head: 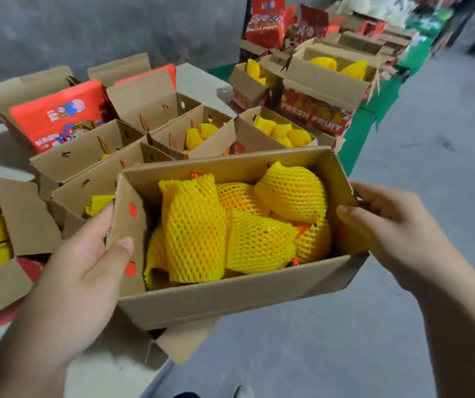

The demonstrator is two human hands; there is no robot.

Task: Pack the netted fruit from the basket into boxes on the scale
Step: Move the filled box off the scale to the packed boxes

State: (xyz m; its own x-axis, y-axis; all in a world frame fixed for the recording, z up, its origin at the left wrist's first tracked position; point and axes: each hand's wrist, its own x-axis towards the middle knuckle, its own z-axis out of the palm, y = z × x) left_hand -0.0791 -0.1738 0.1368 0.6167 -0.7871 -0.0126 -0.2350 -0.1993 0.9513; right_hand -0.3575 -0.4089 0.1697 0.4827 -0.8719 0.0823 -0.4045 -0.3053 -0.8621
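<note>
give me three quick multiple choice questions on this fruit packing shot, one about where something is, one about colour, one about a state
1. Where is the left hand?
A. on the left end of the held box
B. inside a box at the back
C. hanging free

2. What colour are the foam nets on the fruit?
A. white
B. yellow
C. green

3. How is the held box?
A. taped shut
B. open and empty
C. open with netted fruit inside

Answers: 1 A, its thumb lies on the left end flap. 2 B, every net is yellow. 3 C, the top is open and nets fill it, while the right hand grips the other end.
</note>
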